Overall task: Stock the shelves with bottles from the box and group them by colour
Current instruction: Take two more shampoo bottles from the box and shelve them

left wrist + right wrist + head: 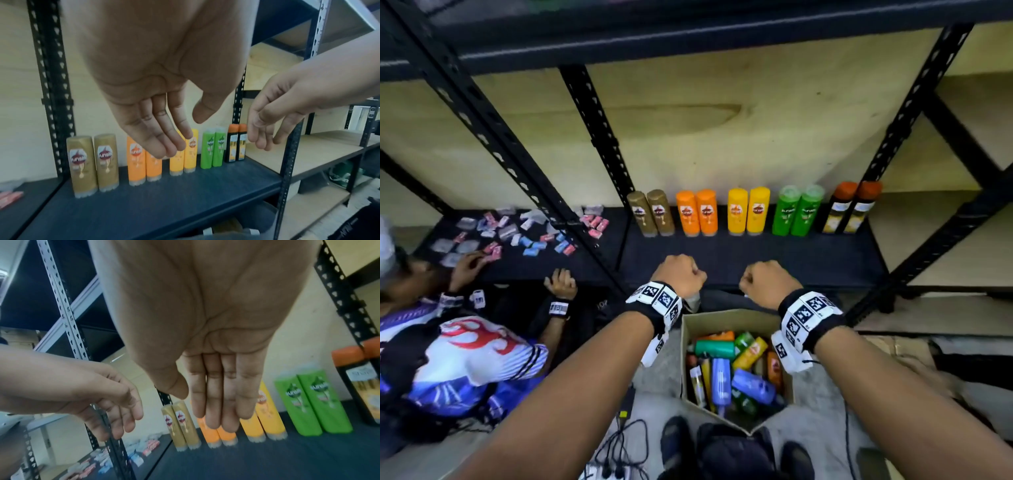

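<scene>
Ten upright plastic bottles are counted on the dark shelf board (756, 260), in pairs: two gold bottles (652, 213), two orange bottles (697, 212), two yellow bottles (748, 210), two green bottles (796, 210), two black bottles with orange caps (851, 207). One cardboard box (722, 320) is noted; its bottles cannot be counted.

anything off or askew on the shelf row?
Nothing stands out. Five upright colour pairs on the black shelf board: gold bottles, orange bottles, yellow bottles, green bottles, black orange-capped bottles. No spills.
</scene>
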